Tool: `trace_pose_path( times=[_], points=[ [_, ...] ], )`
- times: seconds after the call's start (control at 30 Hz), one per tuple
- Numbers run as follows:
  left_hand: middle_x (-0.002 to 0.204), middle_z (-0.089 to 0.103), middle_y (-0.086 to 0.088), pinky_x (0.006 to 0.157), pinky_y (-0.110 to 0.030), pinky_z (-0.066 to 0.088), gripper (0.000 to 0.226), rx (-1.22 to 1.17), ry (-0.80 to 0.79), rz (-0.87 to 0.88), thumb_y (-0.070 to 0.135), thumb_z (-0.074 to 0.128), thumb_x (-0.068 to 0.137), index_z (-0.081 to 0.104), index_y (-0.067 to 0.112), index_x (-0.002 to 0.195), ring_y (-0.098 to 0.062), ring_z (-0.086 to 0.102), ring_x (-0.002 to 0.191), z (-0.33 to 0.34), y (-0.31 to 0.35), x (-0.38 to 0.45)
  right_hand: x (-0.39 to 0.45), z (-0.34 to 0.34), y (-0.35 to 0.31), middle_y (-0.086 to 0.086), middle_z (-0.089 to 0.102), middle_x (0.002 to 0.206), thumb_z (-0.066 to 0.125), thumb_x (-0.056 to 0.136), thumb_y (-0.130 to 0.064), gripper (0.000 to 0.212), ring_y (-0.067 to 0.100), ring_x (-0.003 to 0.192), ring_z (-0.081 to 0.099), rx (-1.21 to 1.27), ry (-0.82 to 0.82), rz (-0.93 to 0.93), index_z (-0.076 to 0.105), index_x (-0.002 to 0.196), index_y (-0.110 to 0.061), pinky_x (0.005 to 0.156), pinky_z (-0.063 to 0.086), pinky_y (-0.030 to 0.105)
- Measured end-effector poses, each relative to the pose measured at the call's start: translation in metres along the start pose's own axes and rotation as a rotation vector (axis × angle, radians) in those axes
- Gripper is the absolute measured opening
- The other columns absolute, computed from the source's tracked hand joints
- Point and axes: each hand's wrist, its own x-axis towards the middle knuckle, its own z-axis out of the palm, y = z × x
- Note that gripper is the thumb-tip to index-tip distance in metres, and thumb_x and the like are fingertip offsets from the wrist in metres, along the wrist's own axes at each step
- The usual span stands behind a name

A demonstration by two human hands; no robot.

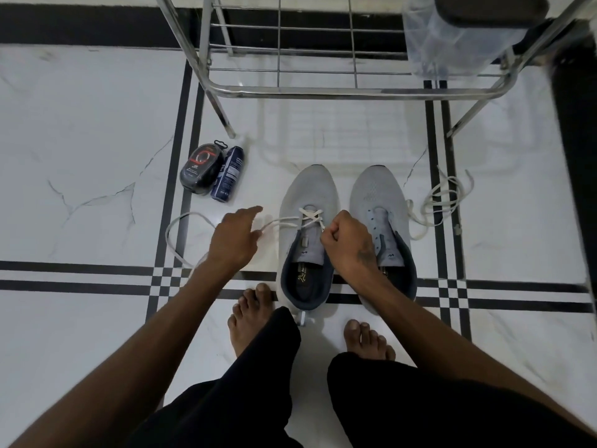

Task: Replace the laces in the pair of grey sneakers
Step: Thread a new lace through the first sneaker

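Right hand (344, 242) grip pinches lace (310, 218) on left sneaker (307, 234), left hand (235, 240) loose-open beside its trailing end; best pull both ends even before next eyelet.

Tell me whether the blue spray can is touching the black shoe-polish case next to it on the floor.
Touching. The head view shows the blue spray can lying right against the black shoe-polish case, their sides meeting with no strip of floor between them.

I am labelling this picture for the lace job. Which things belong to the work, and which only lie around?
Belong to the job:
left sneaker
right sneaker
lace being threaded
loose lace

Only lying around:
shoe polish case
spray can
metal rack
clear plastic container
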Motion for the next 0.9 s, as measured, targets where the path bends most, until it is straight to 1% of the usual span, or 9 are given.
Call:
trace_pose_path(
  times=[0.17,0.27,0.33,0.43,0.5,0.57,0.67,0.8,0.9],
  points=[
    [0.105,0.068,-0.007,0.083,-0.036,0.046,0.026,0.03,-0.358,0.053,0.036,0.061,0.096,0.068,0.01,0.099,-0.027,0.061,0.099,-0.007,0.004,0.023,0.003,0.0,-0.001,0.002,0.061,0.083,0.055,0.096,-0.028,0.016,0.022,0.076,0.06,-0.022,-0.047,0.01,0.054,0.087,-0.014,0.069,0.052,0.039],
    [0.102,0.068,-0.005,0.085,-0.039,0.051,0.026,0.083,-0.293,0.008,0.044,0.058,0.096,0.066,0.019,0.093,-0.025,0.063,0.095,-0.038,0.003,0.024,0.002,-0.007,-0.009,-0.007,0.056,0.093,0.057,0.093,-0.027,0.006,0.014,0.086,0.056,-0.063,-0.015,-0.114,0.055,0.092,-0.021,0.074,0.05,0.035],
    [0.092,0.069,-0.001,0.083,-0.04,0.053,0.025,0.048,-0.212,-0.01,0.047,0.058,0.095,0.062,0.023,0.087,-0.022,0.065,0.088,-0.063,0.005,0.02,0.003,-0.012,-0.023,-0.012,0.057,0.091,0.06,0.091,-0.024,0.005,0.007,0.083,0.055,0.049,-0.029,-0.191,0.059,0.095,-0.023,0.073,0.049,0.03],
    [0.07,0.068,0.003,0.073,-0.034,0.054,0.012,-0.497,-0.072,-0.111,0.034,0.06,0.096,0.062,0.024,0.09,-0.013,0.066,0.069,-0.097,0.029,0.009,0.003,-0.017,-0.056,-0.014,0.065,0.098,0.066,0.088,-0.027,0.02,-0.004,0.084,0.06,0.38,-0.388,-0.136,0.068,0.108,-0.027,0.08,0.049,0.022],
    [0.071,0.07,0.005,0.067,-0.027,0.055,0.009,-0.846,-0.048,-0.149,0.023,0.062,0.096,0.065,0.022,0.105,-0.007,0.065,0.065,-0.113,0.049,0.008,0.0,-0.015,-0.079,-0.014,0.063,0.118,0.07,0.088,-0.036,0.034,-0.002,0.108,0.057,0.478,-0.589,-0.141,0.062,0.121,-0.033,0.096,0.047,0.025],
    [0.085,0.074,0.004,0.063,-0.022,0.054,0.021,-1.127,-0.104,-0.164,0.017,0.063,0.096,0.065,0.019,0.117,-0.006,0.065,0.069,-0.121,0.066,0.012,-0.004,-0.015,-0.097,-0.015,0.059,0.132,0.068,0.09,-0.042,0.038,0.002,0.126,0.05,0.551,-0.668,-0.15,0.059,0.126,-0.033,0.11,0.039,0.032],
    [0.096,0.074,-0.001,0.055,-0.018,0.05,0.027,-1.418,-0.137,-0.233,0.0,0.057,0.095,0.065,0.014,0.116,-0.007,0.061,0.067,-0.126,0.071,0.021,-0.007,-0.023,-0.101,-0.01,0.071,0.117,0.055,0.101,-0.033,0.021,0.003,0.119,0.059,0.616,-0.741,-0.2,0.071,0.107,-0.021,0.11,0.04,0.031],
    [0.092,0.069,-0.001,0.047,-0.016,0.038,0.024,-1.235,0.022,-0.257,-0.003,0.051,0.097,0.066,0.012,0.108,-0.006,0.054,0.061,-0.119,0.039,0.03,-0.003,-0.054,-0.065,-0.003,0.075,0.094,0.049,0.105,-0.023,0.025,0.004,0.09,0.069,0.476,-0.628,-0.144,0.07,0.098,-0.009,0.083,0.051,0.025],
    [0.092,0.067,-0.002,0.049,-0.021,0.042,0.024,-0.875,0.066,-0.257,-0.004,0.049,0.097,0.064,0.014,0.102,-0.009,0.053,0.061,-0.1,0.012,0.025,0.005,-0.073,-0.029,-0.014,0.069,0.075,0.059,0.099,-0.027,0.019,-0.002,0.069,0.059,0.207,-0.409,-0.147,0.076,0.092,-0.02,0.069,0.049,0.026]
  ],
)
